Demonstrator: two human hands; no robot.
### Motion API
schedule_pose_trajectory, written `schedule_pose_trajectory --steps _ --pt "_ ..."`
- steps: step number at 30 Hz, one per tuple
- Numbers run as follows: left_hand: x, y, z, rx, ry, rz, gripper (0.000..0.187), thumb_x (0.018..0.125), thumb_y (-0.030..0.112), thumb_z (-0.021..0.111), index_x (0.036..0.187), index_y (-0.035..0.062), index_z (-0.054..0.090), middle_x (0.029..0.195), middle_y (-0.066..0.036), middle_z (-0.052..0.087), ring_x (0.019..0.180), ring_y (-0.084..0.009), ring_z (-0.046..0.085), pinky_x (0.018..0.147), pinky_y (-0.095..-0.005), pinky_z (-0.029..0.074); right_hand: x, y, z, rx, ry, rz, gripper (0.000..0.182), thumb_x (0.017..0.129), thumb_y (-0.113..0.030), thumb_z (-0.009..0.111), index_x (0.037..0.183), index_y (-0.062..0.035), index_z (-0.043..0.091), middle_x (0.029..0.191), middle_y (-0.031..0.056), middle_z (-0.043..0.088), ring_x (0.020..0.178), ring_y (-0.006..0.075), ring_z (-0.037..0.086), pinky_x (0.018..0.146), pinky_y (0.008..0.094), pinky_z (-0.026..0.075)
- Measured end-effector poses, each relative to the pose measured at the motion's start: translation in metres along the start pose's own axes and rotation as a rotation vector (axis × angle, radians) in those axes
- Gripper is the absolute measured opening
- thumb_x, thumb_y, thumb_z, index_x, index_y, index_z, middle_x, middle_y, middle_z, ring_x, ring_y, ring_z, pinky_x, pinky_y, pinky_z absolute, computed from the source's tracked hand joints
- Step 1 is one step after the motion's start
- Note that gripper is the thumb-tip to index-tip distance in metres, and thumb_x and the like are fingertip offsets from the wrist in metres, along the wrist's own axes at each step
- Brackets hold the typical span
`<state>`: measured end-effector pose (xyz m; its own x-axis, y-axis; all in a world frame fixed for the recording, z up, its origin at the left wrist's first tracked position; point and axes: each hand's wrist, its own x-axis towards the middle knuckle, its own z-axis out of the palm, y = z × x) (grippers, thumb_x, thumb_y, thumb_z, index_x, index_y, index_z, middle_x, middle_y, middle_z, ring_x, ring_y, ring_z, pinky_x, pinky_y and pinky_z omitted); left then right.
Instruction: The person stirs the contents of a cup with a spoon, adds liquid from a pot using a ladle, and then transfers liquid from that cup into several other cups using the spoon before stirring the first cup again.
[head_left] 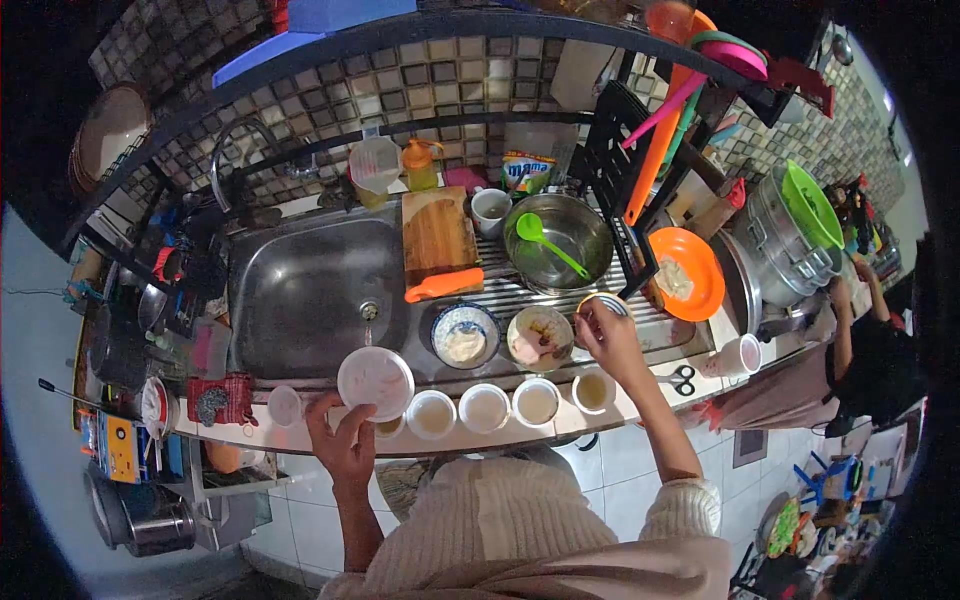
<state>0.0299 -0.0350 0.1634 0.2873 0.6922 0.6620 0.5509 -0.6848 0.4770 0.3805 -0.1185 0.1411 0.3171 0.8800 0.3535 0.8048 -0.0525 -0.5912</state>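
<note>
A round white plastic lid [375, 381] sat in the left hand [345, 440] at the front edge of the steel sink [300, 300], its fingers [322, 410] curled around the lid's lower rim and holding it tilted over the basin. The right hand [612, 340] reached over the ribbed drainboard, fingers pinched on a small round metal-rimmed strainer [600, 303] just beside a bowl of pale mixture [540, 338]. Along the front of the desk [660, 400] stood a row of small white cups [485, 408], close together. A wooden cutting board [437, 238] with an orange-handled tool [443, 285] lay behind them, next to a steel bowl holding a green spoon [548, 242].
</note>
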Motion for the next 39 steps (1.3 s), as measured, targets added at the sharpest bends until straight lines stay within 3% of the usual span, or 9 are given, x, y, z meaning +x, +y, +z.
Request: schedule_pose_trajectory --steps 5,11,19,28,30,34,39 --pt "-0.001 0.011 0.012 -0.002 -0.026 -0.009 0.027 0.060 0.001 0.062 0.083 0.0139 0.064 0.095 -0.009 0.047 0.089 -0.0256 0.049 0.077 -0.0386 0.041 -0.001 0.019 0.000 0.100 -0.008 0.014 0.011 0.078 -0.007 0.056 0.086 -0.0040 0.051 0.062 0.0119 0.058 0.054 0.0238 0.060 0.050 0.0309 0.046" --pt "-0.004 0.025 0.021 -0.002 -0.041 -0.035 0.025 0.059 0.000 0.062 0.081 0.0137 0.065 0.094 -0.008 0.048 0.089 -0.0255 0.050 0.076 -0.0383 0.041 -0.012 0.034 0.000 0.313 -0.005 0.092 0.009 0.080 -0.006 0.057 0.082 0.0014 0.053 0.069 0.0107 0.061 0.062 0.0185 0.064 0.054 0.0282 0.049" --pt "-0.009 0.033 0.033 0.031 -0.034 -0.029 0.022 0.059 0.002 0.061 0.079 0.0120 0.065 0.093 -0.008 0.047 0.086 -0.0258 0.050 0.072 -0.0374 0.043 -0.017 0.049 0.004 0.260 -0.006 -0.048 0.008 0.078 -0.005 0.059 0.081 0.0006 0.055 0.070 0.0123 0.061 0.061 0.0180 0.062 0.053 0.0270 0.049" --pt "-0.009 0.049 0.041 0.082 -0.159 -0.050 0.019 0.063 0.006 0.062 0.080 0.0133 0.064 0.096 -0.010 0.048 0.085 -0.0256 0.050 0.069 -0.0373 0.044 -0.022 0.067 0.011 0.353 0.056 -0.034 0.008 0.080 -0.008 0.058 0.083 -0.0009 0.056 0.069 0.0100 0.063 0.061 0.0164 0.063 0.055 0.0263 0.049" --pt "-0.009 0.053 0.044 0.052 -0.140 -0.048 0.019 0.063 0.006 0.062 0.080 0.0132 0.064 0.095 -0.010 0.048 0.085 -0.0257 0.050 0.070 -0.0373 0.044 -0.021 0.070 0.013 0.477 0.090 0.056 0.007 0.081 -0.008 0.057 0.082 -0.0010 0.056 0.069 0.0102 0.063 0.063 0.0167 0.064 0.055 0.0262 0.049" --pt "-0.009 0.055 0.052 0.000 -0.119 -0.020 0.021 0.062 0.005 0.063 0.081 0.0133 0.064 0.093 -0.009 0.049 0.085 -0.0259 0.051 0.071 -0.0371 0.043 -0.019 0.082 0.014 0.367 0.102 -0.025 0.007 0.082 -0.006 0.054 0.082 0.0002 0.055 0.071 0.0111 0.064 0.064 0.0171 0.064 0.057 0.0260 0.049" --pt "-0.010 0.063 0.056 -0.025 -0.174 -0.041 0.022 0.061 0.005 0.064 0.082 0.0132 0.064 0.093 -0.009 0.050 0.086 -0.0264 0.051 0.072 -0.0385 0.043 -0.021 0.077 0.004 0.644 0.190 0.124 0.010 0.087 -0.008 0.047 0.085 0.0021 0.050 0.075 0.0129 0.063 0.067 0.0166 0.063 0.059 0.0253 0.049"
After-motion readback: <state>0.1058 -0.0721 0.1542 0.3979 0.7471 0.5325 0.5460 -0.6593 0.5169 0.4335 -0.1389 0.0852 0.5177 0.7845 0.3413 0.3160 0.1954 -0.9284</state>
